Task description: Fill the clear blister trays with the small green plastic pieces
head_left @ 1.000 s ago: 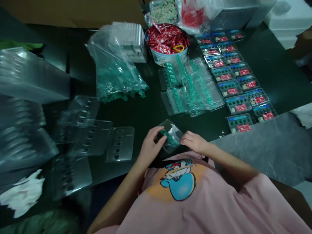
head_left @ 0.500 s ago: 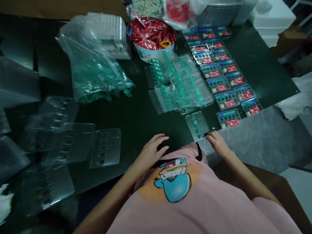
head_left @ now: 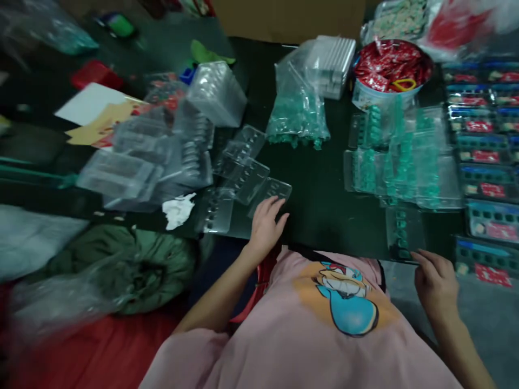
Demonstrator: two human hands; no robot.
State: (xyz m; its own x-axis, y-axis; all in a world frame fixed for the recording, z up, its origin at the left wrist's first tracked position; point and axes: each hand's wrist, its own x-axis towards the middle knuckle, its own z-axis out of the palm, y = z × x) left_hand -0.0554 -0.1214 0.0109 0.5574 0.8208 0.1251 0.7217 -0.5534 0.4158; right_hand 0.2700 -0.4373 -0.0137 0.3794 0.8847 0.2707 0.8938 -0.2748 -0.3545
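Observation:
My left hand (head_left: 267,224) has its fingers apart over the near edge of a clear plastic tray (head_left: 276,190), one of several overlapping trays with small square pockets. At the table's front edge, a clear tray with green pieces (head_left: 400,229) lies flat. The fingertips of my right hand (head_left: 438,278) are at that tray's near right corner, with thumb and fingers close together; whether they pinch anything is too small to tell. More stacked trays with green pieces (head_left: 421,156) lie behind it.
A round tub of red packets (head_left: 393,67) and a plastic bag of green pieces (head_left: 299,116) stand toward the back. Filled trays (head_left: 482,156) line the right side. Clear containers (head_left: 219,92), a crumpled white tissue (head_left: 178,210) and a red box (head_left: 96,74) are at left.
The view has swung to the left. My left hand has moved left across the table to the clear trays. My right hand remains by the tray with green pieces.

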